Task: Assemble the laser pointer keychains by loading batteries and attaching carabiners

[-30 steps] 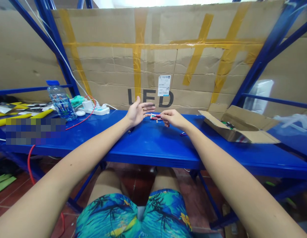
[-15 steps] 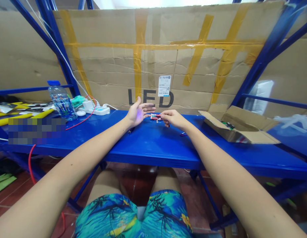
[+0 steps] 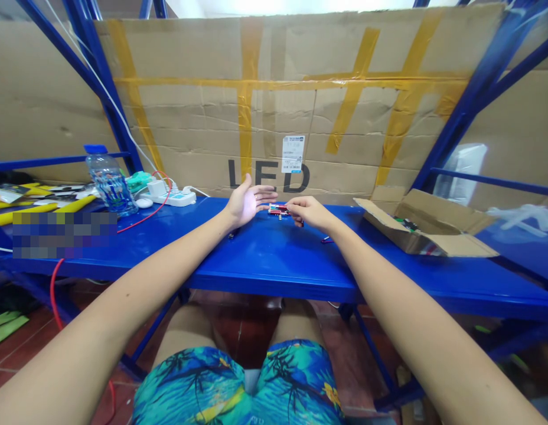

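Several small red and green metallic items (image 3: pixel 278 210) lie together on the blue table, between my two hands. My left hand (image 3: pixel 247 202) is upright with its palm turned inward and its fingers spread, beside the left end of these items, holding nothing. The fingers of my right hand (image 3: pixel 306 211) are pinched at the right end of the red items. Exactly what is between those fingertips is too small to tell. A small dark item (image 3: pixel 232 236) lies near my left wrist, and a small purple-blue item (image 3: pixel 327 240) is by my right forearm.
An open cardboard box (image 3: pixel 427 227) stands at the right. On the left are a bottle with a blue cap (image 3: pixel 109 183), a white power strip (image 3: pixel 179 196), a red cable (image 3: pixel 143 221) and yellow-and-black packages (image 3: pixel 43 208). A large cardboard panel (image 3: pixel 203 118) rises behind the table (image 3: pixel 274 260).
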